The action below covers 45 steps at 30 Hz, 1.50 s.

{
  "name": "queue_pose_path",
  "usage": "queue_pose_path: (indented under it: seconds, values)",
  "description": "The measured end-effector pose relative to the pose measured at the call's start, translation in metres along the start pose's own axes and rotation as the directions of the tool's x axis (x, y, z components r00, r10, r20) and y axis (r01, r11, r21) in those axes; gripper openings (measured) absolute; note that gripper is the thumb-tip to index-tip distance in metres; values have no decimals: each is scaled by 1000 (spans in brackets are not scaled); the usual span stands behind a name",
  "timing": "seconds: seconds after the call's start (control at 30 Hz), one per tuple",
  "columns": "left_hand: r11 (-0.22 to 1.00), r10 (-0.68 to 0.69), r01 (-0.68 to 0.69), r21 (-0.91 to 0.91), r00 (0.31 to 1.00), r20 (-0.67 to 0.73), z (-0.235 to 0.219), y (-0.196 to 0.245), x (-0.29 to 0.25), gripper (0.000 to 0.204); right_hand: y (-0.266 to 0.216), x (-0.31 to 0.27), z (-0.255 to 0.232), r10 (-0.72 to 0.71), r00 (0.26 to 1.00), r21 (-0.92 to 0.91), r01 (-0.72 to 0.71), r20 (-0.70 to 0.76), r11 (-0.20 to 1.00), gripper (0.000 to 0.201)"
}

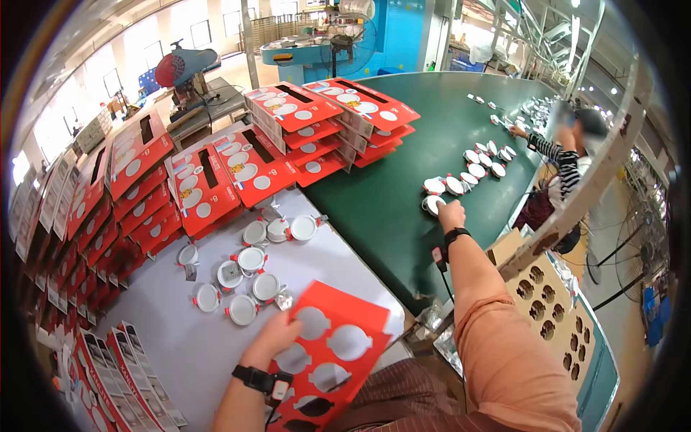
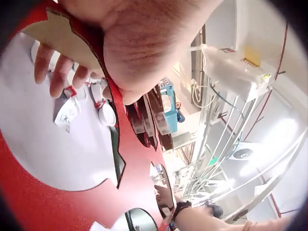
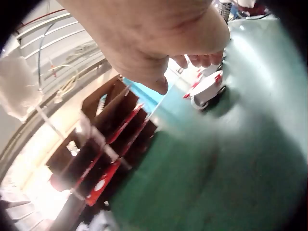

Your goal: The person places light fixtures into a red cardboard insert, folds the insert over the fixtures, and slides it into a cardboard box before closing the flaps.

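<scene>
My left hand (image 1: 276, 335) grips the edge of a red cardboard panel (image 1: 358, 306) with rows of round cut-outs, tilted over my lap. Seen from the left wrist, the fingers (image 2: 58, 72) show through one cut-out of the panel (image 2: 137, 144). My right hand (image 1: 451, 214) reaches onto the green table (image 1: 360, 223), fingertips right at the nearest white round downlight (image 1: 434, 205). In the right wrist view, thumb and fingers are apart, with a downlight (image 3: 210, 89) with red clips just beyond them. More downlights (image 1: 251, 258) lie on the white surface (image 1: 338, 263) before me.
Stacked red printed cartons (image 1: 209, 180) line the left and back. A row of downlights (image 1: 476, 171) leads along the green table towards another person (image 1: 568, 151) at the right. A brown board with cut-outs (image 1: 551, 309) and a metal post (image 1: 568, 212) stand at my right.
</scene>
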State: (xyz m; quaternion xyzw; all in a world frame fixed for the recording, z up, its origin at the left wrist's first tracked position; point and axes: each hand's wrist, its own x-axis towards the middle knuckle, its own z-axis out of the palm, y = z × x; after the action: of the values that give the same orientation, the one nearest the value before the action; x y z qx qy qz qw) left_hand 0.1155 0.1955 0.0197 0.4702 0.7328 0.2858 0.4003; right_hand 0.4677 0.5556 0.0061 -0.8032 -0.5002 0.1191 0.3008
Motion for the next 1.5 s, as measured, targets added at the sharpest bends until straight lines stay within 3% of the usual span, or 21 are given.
queue_pose_path:
  seconds: [0.07, 0.1, 0.17, 0.23, 0.27, 0.4, 0.47, 0.63, 0.7, 0.77, 0.8, 0.83, 0.9, 1.0, 1.03, 1.1, 1.13, 1.23, 1.3, 1.43, 1.5]
  values:
    - [958, -212, 257, -123, 931, 296, 9, 23, 1, 54, 3, 16, 8, 22, 1000, 15, -22, 4, 1000, 56]
    - [959, -213, 257, -119, 931, 296, 10, 17, 11, 54, 5, 21, 12, -16, 999, 17, 15, 43, 1000, 60]
    - [977, 27, -3, 214, 994, -110, 13, -11, 36, 58, 15, 33, 26, -38, 996, 10, 37, 86, 999, 65]
    - [969, 39, -28, 247, 998, -42, -5, -16, 53, 63, 12, 36, 28, -130, 914, 64, 114, 385, 991, 57]
    - [965, 10, 15, 263, 995, -95, -10, -16, 55, 64, 4, 26, 20, -6, 867, 92, -46, 498, 995, 52]
    - [955, -62, 94, 281, 991, -122, -23, 4, 59, 66, 9, 2, 47, -239, 884, 175, 183, 402, 968, 41]
    - [945, -75, 114, 305, 988, -137, -18, 3, 55, 66, -11, -38, 27, -338, 721, 697, -274, 605, 662, 39]
    - [863, 341, -153, 481, 880, -331, -8, 27, 25, 71, -64, -141, -20, -639, 507, 768, -75, 579, 636, 35]
    - [830, 548, -437, 346, 757, -357, -8, 55, 4, 70, -85, -197, -63, -693, 381, 735, 51, 612, 677, 33]
    - [796, 601, -578, 181, 717, -353, -5, 81, -18, 67, -91, -240, -88, -783, 251, 725, 296, 569, 622, 36]
    - [750, 641, -649, 129, 665, -383, -1, 83, -22, 55, -86, -254, -87, -911, 159, 714, 575, 380, 399, 40]
    - [762, 626, -634, 131, 672, -396, -3, 79, -31, 55, -86, -271, -99, -898, 141, 715, 559, 416, 419, 45]
    - [805, 398, -408, -430, 910, -119, -2, 71, -48, 45, -85, -286, -122, -881, 71, 693, 588, 468, 416, 44]
    - [813, 394, -427, -395, 904, -167, -5, 53, -72, 36, -77, -276, -142, -822, 44, 821, 40, 567, 569, 36]
    - [827, 363, -398, -397, 917, -164, -4, 51, -80, 34, -82, -281, -154, -922, 62, 892, 237, 383, 386, 32]
    - [805, 365, -376, -460, 924, -116, -1, 53, -97, 34, -85, -289, -160, -942, -140, 919, 302, 307, 254, 26]
    - [765, 378, -370, -527, 921, -98, 2, 57, -105, 37, -86, -292, -160, -943, -137, 918, 307, 304, 252, 26]
    - [703, 480, -439, -560, 873, -83, 5, 58, -120, 57, -85, -296, -159, -888, -253, 922, 159, 384, 354, 20]
    - [642, 420, -291, -709, 908, 7, 5, 56, -133, 70, -80, -298, -158, -845, -335, 905, 59, 416, 422, 16]
    - [591, 498, -353, -725, 867, -16, 13, 59, -147, 73, -61, -313, -143, -809, -335, 805, -193, 483, 561, 12]
    - [622, 598, -524, -582, 798, -80, 18, 57, -143, 61, -52, -328, -134, -834, -276, 642, -538, 478, 546, 15]
